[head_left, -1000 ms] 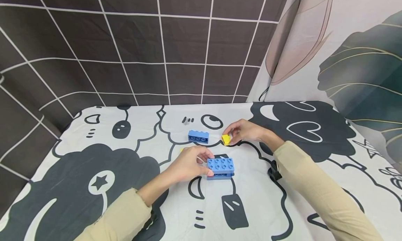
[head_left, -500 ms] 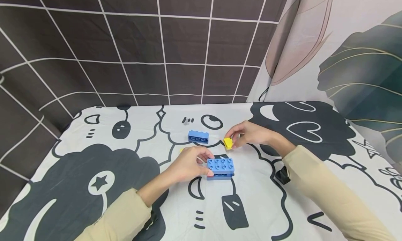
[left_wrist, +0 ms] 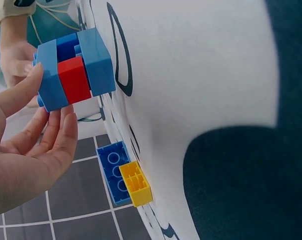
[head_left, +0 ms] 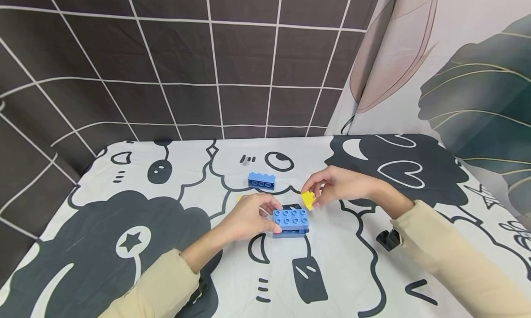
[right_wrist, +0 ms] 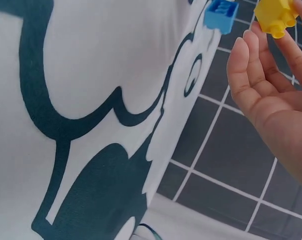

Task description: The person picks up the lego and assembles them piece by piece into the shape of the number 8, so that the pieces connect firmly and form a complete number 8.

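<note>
My left hand [head_left: 253, 216] grips the top blue brick [head_left: 290, 219] of a small stack by its left end. In the left wrist view the stack has a blue brick [left_wrist: 100, 62] at the bottom and a red brick [left_wrist: 74, 80] between the two blue ones. My right hand [head_left: 342, 186] pinches a yellow brick [head_left: 308, 200] just behind and to the right of the stack, apart from it. The right wrist view catches that yellow brick [right_wrist: 274, 17] with its studs showing.
Farther back lies a loose blue brick [head_left: 262, 181] on its side, its hollow underside showing. A second yellow brick [left_wrist: 136, 184] lies near it, mostly hidden behind my left hand in the head view. A patterned cloth [head_left: 232, 281] covers the table; a dark gridded backdrop [head_left: 244, 106] rises behind.
My right hand has moved right and toward me with the yellow brick, which has turned in the fingers. My left hand and the stack have stayed in place.
</note>
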The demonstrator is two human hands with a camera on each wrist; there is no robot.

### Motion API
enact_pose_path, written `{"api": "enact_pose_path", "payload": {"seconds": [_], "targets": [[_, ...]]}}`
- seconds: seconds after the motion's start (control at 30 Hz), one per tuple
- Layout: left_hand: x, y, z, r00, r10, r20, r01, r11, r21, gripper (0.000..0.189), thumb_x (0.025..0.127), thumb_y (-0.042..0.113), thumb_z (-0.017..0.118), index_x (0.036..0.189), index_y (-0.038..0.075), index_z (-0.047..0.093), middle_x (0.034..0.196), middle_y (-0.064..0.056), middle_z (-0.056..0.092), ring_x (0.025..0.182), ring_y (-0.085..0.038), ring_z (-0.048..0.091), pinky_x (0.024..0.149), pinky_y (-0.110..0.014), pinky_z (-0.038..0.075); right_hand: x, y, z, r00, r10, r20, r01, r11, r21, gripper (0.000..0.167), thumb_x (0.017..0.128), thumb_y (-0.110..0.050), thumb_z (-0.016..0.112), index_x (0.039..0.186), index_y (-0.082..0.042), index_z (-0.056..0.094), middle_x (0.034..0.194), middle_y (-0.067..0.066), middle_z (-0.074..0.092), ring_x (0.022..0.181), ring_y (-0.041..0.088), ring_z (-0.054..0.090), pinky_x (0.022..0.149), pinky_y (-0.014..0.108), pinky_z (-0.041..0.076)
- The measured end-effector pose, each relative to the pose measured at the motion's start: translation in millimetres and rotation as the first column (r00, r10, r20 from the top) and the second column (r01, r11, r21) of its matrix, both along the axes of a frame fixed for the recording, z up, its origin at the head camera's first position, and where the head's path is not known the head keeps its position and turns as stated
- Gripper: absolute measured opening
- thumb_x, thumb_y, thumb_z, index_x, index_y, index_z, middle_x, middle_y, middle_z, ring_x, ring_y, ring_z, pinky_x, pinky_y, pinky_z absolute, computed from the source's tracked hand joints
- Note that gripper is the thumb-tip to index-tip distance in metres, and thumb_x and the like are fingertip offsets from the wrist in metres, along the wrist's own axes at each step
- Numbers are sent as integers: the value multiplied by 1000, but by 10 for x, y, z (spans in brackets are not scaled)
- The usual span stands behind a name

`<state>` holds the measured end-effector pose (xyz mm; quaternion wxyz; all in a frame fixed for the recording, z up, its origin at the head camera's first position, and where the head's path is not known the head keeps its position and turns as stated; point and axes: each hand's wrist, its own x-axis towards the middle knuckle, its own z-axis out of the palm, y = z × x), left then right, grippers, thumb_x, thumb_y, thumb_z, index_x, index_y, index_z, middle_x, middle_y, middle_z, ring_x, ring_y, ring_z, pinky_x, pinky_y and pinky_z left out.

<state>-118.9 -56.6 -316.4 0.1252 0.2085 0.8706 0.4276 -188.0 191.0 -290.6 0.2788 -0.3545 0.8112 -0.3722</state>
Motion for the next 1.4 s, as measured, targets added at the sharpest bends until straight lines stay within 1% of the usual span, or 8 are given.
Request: {"api": "enact_pose_path", "payload": {"seconds": [0.17,0.3,0.47,0.6,0.8,0.97,1.13,1.4], "targets": [[-2,-3,-6,1000,-2,3,2,1000,1,32,69,9,80,97,7,64,89,0,61,87,-19,59,78,-30,49,109,-8,50,999,53,-8,-53,998,-28,35,77,-10,71,110,-2,61,93,3,60,82,20,54,66,28,49],[0,-2,-5,1000,-3,1,3,1000,0,32,69,10,79,97,7,64,89,0,61,87,-19,59,79,-31,49,187,-26,54,997,64,-33,-66,997,-48,34,77,-10,72,109,-1,61,92,3,59,82,21,53,69,29,50],[3,1,0,1000,-3,-1,3,1000,-1,32,69,9,79,97,7,64,88,0,61,87,-19,59,79,-31,49,263,-52,48,997,19,-78,-23,998,-50,36,76,-10,73,106,2,60,87,2,57,77,21,53,70,27,50],[5,1,2,1000,-1,2,1,1000,-1,32,69,9,80,97,7,64,88,0,61,87,-19,59,78,-31,49,314,-70,44,992,-20,-128,14,999,-48,33,74,-11,74,103,0,61,88,0,58,75,18,53,70,26,49],[7,-1,1,1000,-2,-3,2,1000,-2,32,69,10,80,97,7,64,87,0,61,86,-19,59,78,-30,49,383,-119,40,973,-37,-227,24,998,-61,28,74,-11,75,98,-4,63,90,-1,58,78,20,54,70,28,49],[6,-2,0,1000,-4,-4,4,1000,0,32,69,10,79,97,7,64,87,1,61,86,-19,59,77,-30,49,431,-160,57,958,-52,-281,43,998,-37,27,74,-9,75,98,-5,64,90,-4,60,78,17,55,71,30,50],[3,-3,-10,1000,-3,-4,3,1000,-3,31,69,11,79,96,8,64,87,1,60,86,-19,59,77,-30,49,457,-184,49,952,-74,-296,65,997,-41,28,72,-8,75,97,-3,65,87,-4,60,73,13,54,68,29,50],[4,-3,-9,1000,-3,-6,3,1000,2,32,69,10,79,97,7,64,88,1,60,86,-18,59,77,-29,49,469,-191,29,952,-101,-290,87,994,-62,30,73,-10,75,99,0,65,87,-4,60,74,16,55,68,29,50]]}}
